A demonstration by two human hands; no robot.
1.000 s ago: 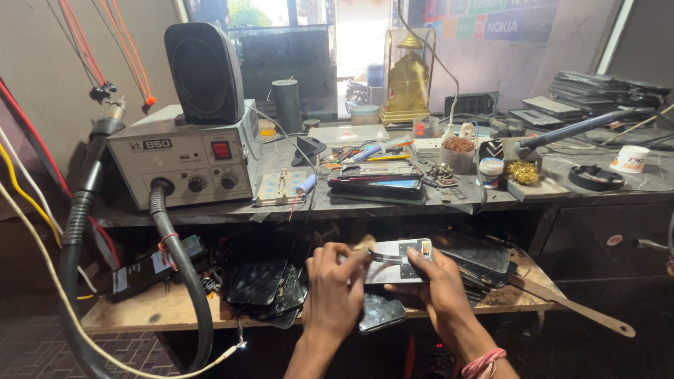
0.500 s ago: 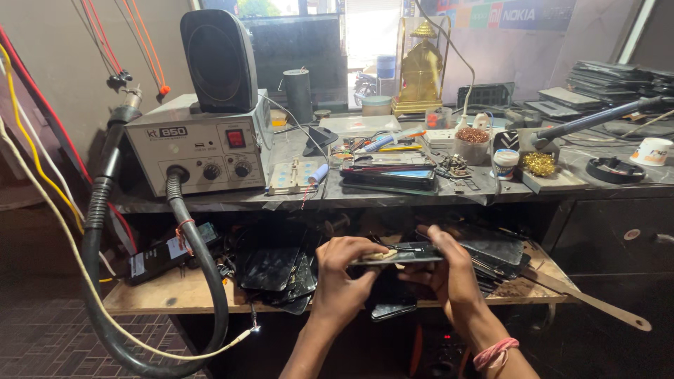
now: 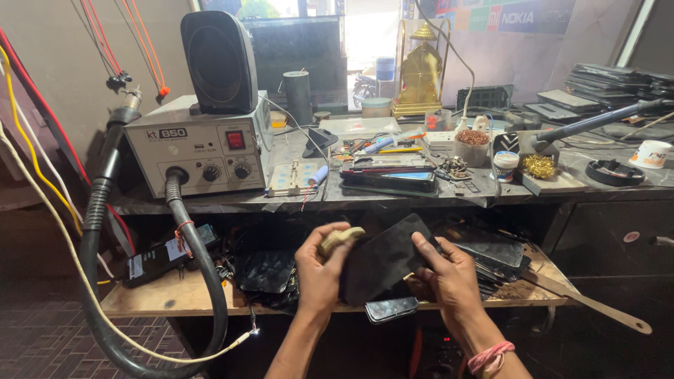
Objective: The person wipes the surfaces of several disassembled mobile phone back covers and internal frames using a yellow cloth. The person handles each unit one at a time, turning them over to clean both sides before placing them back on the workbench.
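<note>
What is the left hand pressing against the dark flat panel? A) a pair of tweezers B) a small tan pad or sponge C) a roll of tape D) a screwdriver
B: the left hand pinches a small tan pad at the upper edge of the dark flat panel, which the right hand grips from the other side, in front of the wooden shelf.

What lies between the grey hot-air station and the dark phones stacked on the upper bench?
In the head view, between the grey hot-air station and the stacked dark phones lies a pale blue board with a small clamp and a small blue cylinder.
</note>
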